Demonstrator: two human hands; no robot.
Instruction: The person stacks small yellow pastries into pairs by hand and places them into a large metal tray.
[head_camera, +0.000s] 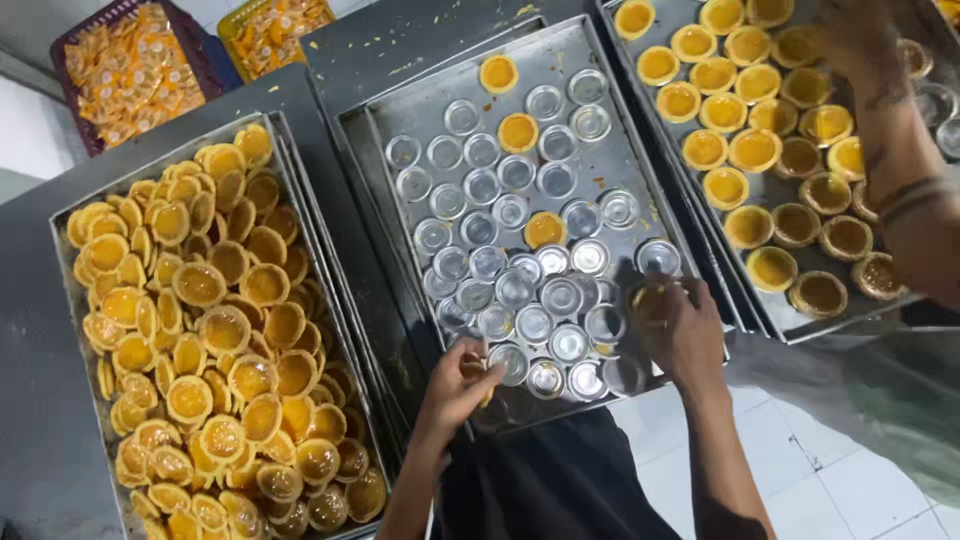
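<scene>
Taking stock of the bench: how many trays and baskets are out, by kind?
Metal trays, each stack counted as one: 3 (left tray of loose tarts, middle tray of tins, right tray of tarts in rows)
Plastic baskets: 2 (maroon basket, yellow basket)
Total: 5

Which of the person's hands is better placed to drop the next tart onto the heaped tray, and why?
Probably the left hand: it holds a tart at the middle tray's near edge, on the side next to the heaped tray. The right hand works farther away, nearer the filled tray.
</scene>
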